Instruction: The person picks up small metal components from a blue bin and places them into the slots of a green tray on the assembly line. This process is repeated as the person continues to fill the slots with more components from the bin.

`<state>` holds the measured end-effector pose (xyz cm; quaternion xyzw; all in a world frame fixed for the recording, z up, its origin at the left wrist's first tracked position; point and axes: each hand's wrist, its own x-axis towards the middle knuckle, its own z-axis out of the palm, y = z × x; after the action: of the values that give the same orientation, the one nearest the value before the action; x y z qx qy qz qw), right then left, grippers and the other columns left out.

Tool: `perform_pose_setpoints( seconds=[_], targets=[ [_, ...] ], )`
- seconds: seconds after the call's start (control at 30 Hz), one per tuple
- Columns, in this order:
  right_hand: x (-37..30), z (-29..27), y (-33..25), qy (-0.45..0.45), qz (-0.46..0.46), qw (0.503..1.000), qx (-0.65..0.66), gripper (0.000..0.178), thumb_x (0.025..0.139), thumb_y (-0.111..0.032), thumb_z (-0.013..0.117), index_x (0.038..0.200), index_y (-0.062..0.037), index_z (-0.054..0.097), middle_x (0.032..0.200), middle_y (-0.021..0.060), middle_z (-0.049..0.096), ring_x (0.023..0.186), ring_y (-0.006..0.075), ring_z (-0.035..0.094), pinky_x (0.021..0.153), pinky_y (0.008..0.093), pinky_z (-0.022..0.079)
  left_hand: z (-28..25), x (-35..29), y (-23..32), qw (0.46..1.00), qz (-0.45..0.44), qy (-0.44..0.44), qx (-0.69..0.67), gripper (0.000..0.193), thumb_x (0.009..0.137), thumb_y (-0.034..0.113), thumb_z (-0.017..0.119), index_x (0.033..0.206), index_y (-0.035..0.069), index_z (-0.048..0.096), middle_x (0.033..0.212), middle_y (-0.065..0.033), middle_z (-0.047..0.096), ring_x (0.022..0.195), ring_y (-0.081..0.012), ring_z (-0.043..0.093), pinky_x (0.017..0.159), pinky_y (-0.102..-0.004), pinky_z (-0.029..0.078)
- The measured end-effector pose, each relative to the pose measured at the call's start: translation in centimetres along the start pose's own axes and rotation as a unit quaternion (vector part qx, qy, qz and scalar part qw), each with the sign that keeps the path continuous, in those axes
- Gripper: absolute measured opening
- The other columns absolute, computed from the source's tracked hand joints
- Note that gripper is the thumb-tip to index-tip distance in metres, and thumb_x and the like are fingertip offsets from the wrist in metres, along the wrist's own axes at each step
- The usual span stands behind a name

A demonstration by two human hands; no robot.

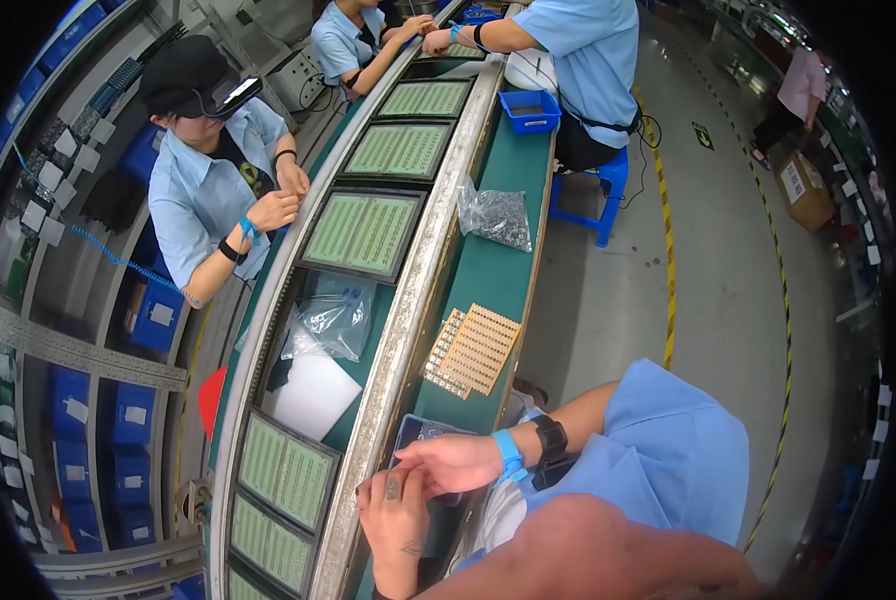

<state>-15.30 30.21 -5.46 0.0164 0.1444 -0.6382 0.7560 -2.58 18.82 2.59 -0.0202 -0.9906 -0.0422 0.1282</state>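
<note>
Fingers (408, 458) of right hand (453, 462): stretched out and close together, pointing toward the picture's left, laid over the near part of a small blue tray (415, 427); cannot tell whether anything is pinched beneath them. Left hand (396, 512): back up, fingers curled in and close together with tips under the right palm; grip hidden, cannot tell.

Largest first. Long conveyor line, metal rail (408, 290) curving from the bottom edge up to the top. Beside it, a green bench strip (488, 270) on the person's side. On the belt, green panels in dark frames (363, 232), one after another, long sides across the belt. A co-worker in a pale blue shirt (218, 190) across the belt, hands together at the chest. White sheet (313, 395) and crumpled clear bag (333, 320) between panels. Tan perforated board (478, 350) on the bench, tilted, just beyond the hands. Clear bag of small parts (496, 215) farther up the bench.

Right forearm entering from the right, bent across the body, wrist carrying a blue strap (508, 455) and a black watch (551, 440). Left forearm rising from the lower edge, hand directly under the right one, touching it.

Tray: on the bench against the rail, mostly covered by both hands; only its far corner and rim showing, so long axis not readable.
</note>
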Motion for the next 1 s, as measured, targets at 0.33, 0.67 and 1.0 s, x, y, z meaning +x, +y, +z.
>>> perform_pose_setpoints(
  seconds=[0.33,0.67,1.0],
  targets=[
    [-0.9,1.3,0.3,0.014,-0.040,0.998,-0.036,0.030,0.108,-0.024,0.053,0.122,0.0003,0.064,0.117,0.0096,0.068,0.109,0.0211,0.065,0.101,0.0352,0.052,-0.1,-0.7,-0.1,0.998,-0.058,-0.014,0.005,0.011,0.082,0.007,0.068,0.093,0.009,0.067,0.099,-0.0068,0.067,0.097,-0.0287,0.064,0.087,-0.0448,0.049],
    [-1.6,1.2,0.6,0.053,-0.051,0.989,-0.131,0.020,0.107,-0.015,0.055,0.118,-0.0024,0.065,0.103,0.0046,0.066,0.089,0.0138,0.063,0.078,0.0273,0.052,0.3,-0.9,1.4,0.962,-0.199,0.128,-0.139,0.013,0.087,0.002,0.072,0.099,0.005,0.069,0.096,-0.0102,0.063,0.095,-0.0315,0.058,0.085,-0.0436,0.046],
    [-1.4,1.9,1.4,0.072,-0.060,0.985,-0.146,0.012,0.105,-0.015,0.059,0.104,-0.0046,0.064,0.086,0.0002,0.056,0.070,0.0092,0.051,0.058,0.0244,0.040,-1.0,-2.7,1.4,0.968,-0.155,0.174,-0.099,0.016,0.084,0.004,0.076,0.098,0.008,0.070,0.094,-0.0074,0.063,0.089,-0.0275,0.061,0.082,-0.0406,0.047]
  ],
)
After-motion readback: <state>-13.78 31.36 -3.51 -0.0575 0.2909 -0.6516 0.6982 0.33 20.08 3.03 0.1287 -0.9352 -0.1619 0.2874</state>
